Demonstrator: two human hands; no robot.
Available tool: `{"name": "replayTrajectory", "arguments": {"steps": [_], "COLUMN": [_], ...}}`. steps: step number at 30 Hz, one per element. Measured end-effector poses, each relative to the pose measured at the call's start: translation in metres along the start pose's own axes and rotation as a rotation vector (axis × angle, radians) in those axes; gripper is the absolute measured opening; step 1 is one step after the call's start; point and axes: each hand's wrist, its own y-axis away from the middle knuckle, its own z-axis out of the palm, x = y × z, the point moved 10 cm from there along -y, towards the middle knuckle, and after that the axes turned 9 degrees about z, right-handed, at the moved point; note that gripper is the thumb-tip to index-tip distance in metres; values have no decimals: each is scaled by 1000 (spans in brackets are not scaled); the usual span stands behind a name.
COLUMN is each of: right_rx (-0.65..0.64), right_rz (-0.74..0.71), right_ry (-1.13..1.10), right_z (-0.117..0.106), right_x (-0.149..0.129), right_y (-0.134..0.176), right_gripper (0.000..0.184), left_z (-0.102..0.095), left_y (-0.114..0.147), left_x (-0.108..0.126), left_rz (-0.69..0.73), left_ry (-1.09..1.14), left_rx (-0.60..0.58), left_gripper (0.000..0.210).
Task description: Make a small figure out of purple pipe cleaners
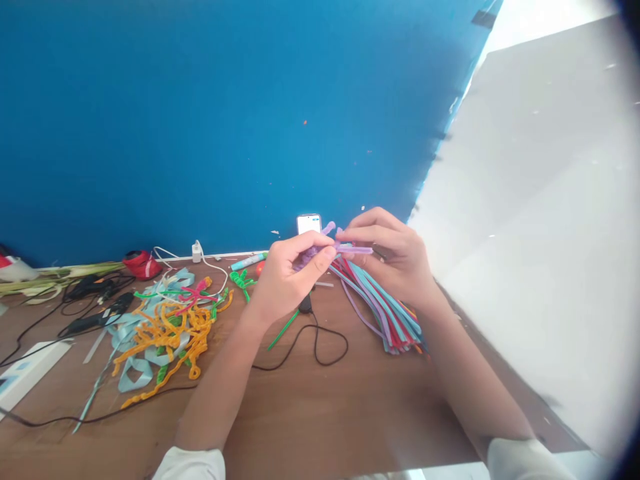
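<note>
Purple pipe cleaners (354,249) are pinched between my two hands above the middle of the table. My left hand (300,263) is closed on them with thumb and forefinger, and a coiled purple part shows behind its fingers. From the other side my right hand (393,250) grips the purple stems near a bent loop; some of its fingertips are hidden. Just below lies a bundle of pipe cleaners (385,307) in blue, purple and red. A phone (309,224) with a lit screen stands behind my left hand, against the wall.
To the left, orange twisted pipe cleaners (185,327) lie tangled with light blue ribbon (137,373). Black cables (320,360) cross the wooden table (310,420). A white power strip (35,373) sits far left, and a white charger (197,252) near the blue wall (225,120).
</note>
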Motion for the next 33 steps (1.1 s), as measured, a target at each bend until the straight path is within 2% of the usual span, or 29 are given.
{"name": "replayTrajectory", "arguments": {"steps": [6,12,18,22,25,27,33], "right_rx": [-27,-44,-90,-65,-76,-127,-379], "right_rz": [-76,-92,-80,-21,73,185,696], "right_ry": [64,97,-59,-171,-223,-289,-776], "right_z": [2,6,15,17,20,26,65], "right_x": [-6,-9,-3,6,13,21,49], "right_y": [4,5,2,-1,-2,-1,18], "right_gripper": [20,16,7,9,20,29,41], "left_z": [8,6,6,9,12,11,6], "left_y": [-2,-1,-1,-2,-3,-4,-5], "left_x": [-3,0,4,-3,-7,-3,18], "left_rz": [-14,3,62,21,10,64,338], "left_ry": [43,-11,-24,67,54,-26,-299], "left_rx": [-68,-55,-86,-94,-100,-104,-134], "left_gripper": [27,26,24,27,27,25,17]}}
